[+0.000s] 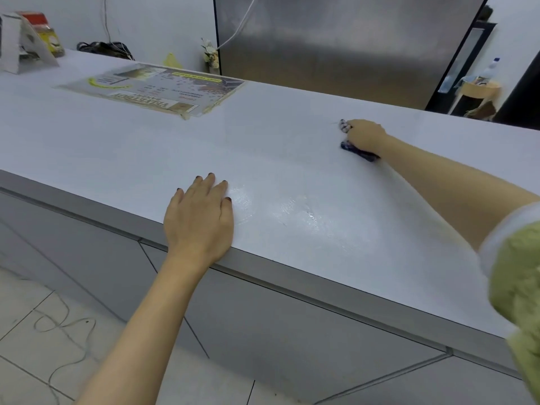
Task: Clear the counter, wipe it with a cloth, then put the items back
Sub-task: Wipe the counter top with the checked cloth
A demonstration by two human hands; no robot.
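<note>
A long white counter (277,135) runs across the view, with a wet, shiny patch in front of me. My right hand (365,135) reaches far over it and grips a bunched dark blue patterned cloth (358,150), pressed onto the surface near the back. Most of the cloth is hidden under the hand. My left hand (201,214) lies flat on the counter's near edge, fingers straight, holding nothing.
A laminated menu sheet (152,89) lies flat on the counter at the back left. A white card stand (23,45) and a yellow packet (49,36) stand at the far left corner. A steel fridge (344,45) rises behind the counter. Tiled floor lies below left.
</note>
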